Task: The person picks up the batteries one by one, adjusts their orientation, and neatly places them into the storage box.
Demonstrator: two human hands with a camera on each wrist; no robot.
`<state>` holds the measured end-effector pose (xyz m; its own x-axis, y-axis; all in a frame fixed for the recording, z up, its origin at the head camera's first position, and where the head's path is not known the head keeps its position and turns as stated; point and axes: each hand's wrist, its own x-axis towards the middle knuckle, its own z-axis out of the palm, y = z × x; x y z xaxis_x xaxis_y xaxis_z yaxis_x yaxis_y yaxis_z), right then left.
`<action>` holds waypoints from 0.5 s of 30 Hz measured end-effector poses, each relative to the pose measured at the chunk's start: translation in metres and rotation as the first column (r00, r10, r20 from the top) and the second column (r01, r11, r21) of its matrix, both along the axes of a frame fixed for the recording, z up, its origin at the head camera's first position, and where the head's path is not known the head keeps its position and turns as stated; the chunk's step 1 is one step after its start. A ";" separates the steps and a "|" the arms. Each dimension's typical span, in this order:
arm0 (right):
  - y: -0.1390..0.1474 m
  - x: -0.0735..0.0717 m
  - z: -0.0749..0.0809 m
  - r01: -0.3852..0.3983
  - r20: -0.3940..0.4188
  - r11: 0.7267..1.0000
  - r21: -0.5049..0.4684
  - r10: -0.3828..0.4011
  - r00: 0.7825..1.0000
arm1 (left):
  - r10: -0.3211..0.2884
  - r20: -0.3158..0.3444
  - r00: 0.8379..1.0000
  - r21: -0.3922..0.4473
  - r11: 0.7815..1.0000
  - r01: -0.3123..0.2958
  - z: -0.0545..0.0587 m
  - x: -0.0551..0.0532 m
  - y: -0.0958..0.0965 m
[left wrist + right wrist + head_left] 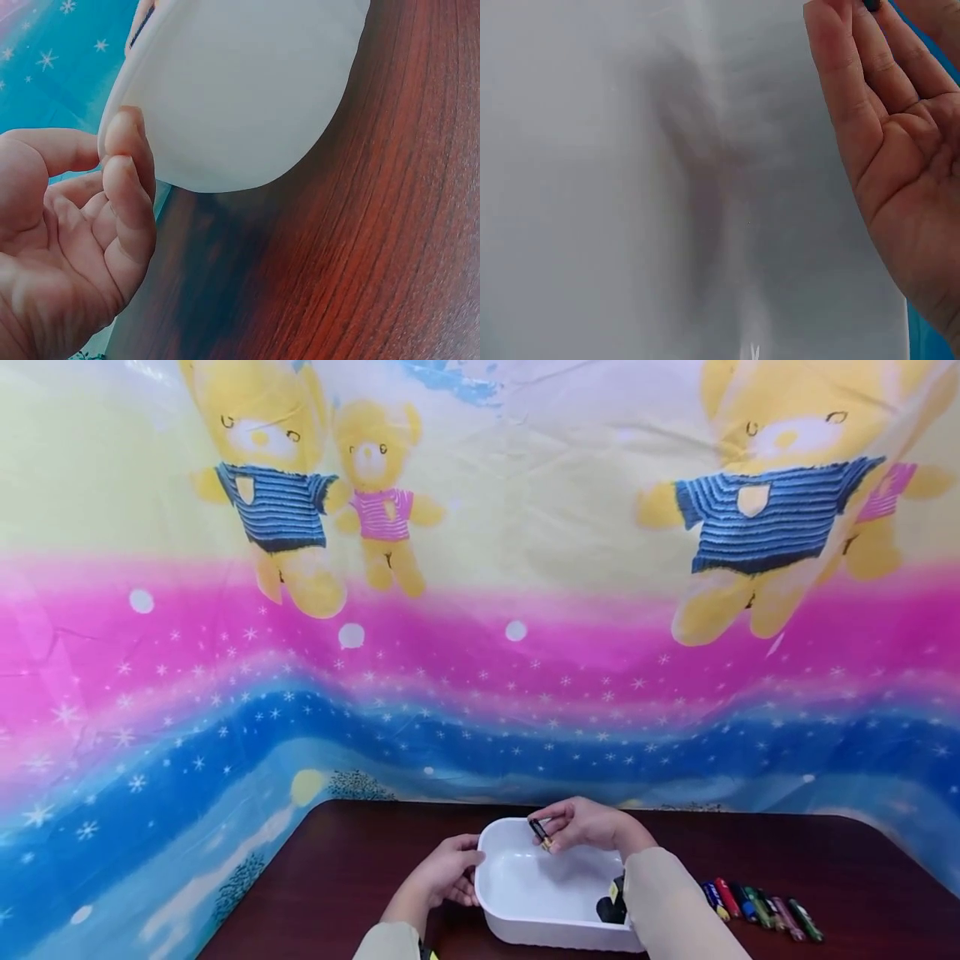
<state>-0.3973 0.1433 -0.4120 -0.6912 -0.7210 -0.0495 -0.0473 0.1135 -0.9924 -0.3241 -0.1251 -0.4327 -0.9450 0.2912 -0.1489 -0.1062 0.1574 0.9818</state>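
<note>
One white tray [558, 933] on dark table [337, 860], rim gripped by left hand [444, 872]; right hand [590, 825] pinches a black-and-gold battery [539, 834] above its interior. Coloured cylinders [762, 908] lie rowed to the right; bear-printed cloth [525, 527] hangs behind.

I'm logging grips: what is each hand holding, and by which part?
The right hand pinches a black-and-gold battery, apparently near its ends. The left hand holds the white bin by its left rim.
</note>
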 end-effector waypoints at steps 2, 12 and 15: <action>-0.005 0.002 0.000 0.031 -0.018 0.998 0.056 -0.030 0.999 | -0.001 0.000 1.000 0.004 1.000 0.001 -0.001 0.001 0.000; -0.031 0.011 0.001 0.055 -0.181 0.955 0.293 -0.001 0.984 | 0.005 0.007 1.000 -0.013 1.000 -0.005 0.001 0.001 -0.001; -0.035 0.011 -0.003 0.064 -0.232 0.930 0.362 0.024 0.972 | 0.001 0.008 1.000 -0.027 1.000 -0.001 0.002 0.000 0.002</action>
<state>-0.3862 0.1084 -0.4147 -0.7292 -0.6688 -0.1450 -0.2616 0.4682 -0.8440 -0.3245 -0.1229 -0.4303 -0.9442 0.2858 -0.1640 -0.1141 0.1835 0.9764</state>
